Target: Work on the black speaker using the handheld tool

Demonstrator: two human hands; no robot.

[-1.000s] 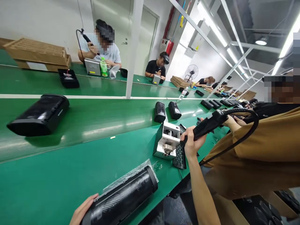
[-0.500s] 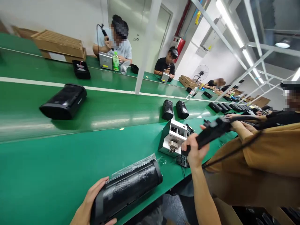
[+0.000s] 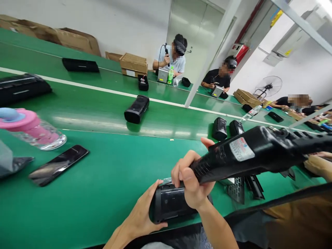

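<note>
Screwdriver [image 3: 249, 155] swung over the speaker [image 3: 169, 204]; right hand [image 3: 192, 180] fisted on it, left hand [image 3: 141, 214] cups speaker's end. Rigid, smooth, probably slippery; hold ends.

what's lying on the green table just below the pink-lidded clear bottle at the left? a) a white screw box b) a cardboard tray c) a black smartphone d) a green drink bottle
c: a flat black smartphone with a glossy screen lies on the green table just in front of the pink-lidded clear bottle, apart from it.
</note>
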